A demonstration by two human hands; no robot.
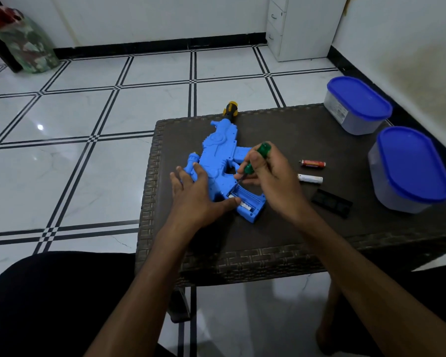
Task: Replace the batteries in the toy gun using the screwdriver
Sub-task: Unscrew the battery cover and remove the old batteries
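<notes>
Blue plastic toy gun (222, 161) lies flat on the dark woven bench (281, 228), its yellow-black muzzle overhanging the far edge; open bench surface remains toward the near edge. Left hand (193, 194) presses flat on the gun, fingers straight. Right hand (265, 176) grips the green-handled screwdriver (255, 158), tip in the open battery compartment; compartment contents unclear. Two loose batteries (312, 171) lie just right.

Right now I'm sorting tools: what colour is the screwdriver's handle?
Translucent green, seen in the head view, where the right hand grips the screwdriver.
</notes>
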